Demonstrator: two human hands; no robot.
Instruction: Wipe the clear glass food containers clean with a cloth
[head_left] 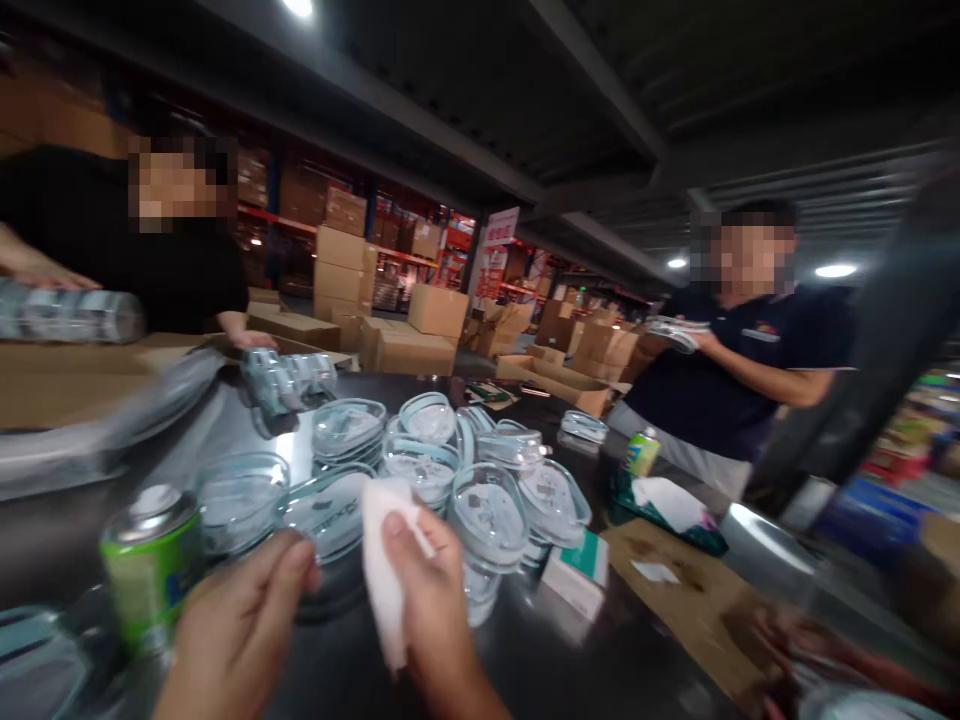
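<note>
Left hand [244, 615]: fingers curled, grip unclear | Right hand [431, 575]: fingers pinch white tissue [381, 570] | Lid [334, 515] lettering: blurred

The dark, smooth worktop [330, 640] looks glossy, with bright reflections. Across its middle, toward twelve o'clock, clear lids with pale blue rims [489, 515] look like shiny plastic. The green spray can [146, 575] at eight o'clock has a metallic top rim. The flat brown sheet [675, 600] at four o'clock looks like matt cardboard, darkly stained. The thin white sheet [384, 580] looks matt, like paper or cloth.
</note>
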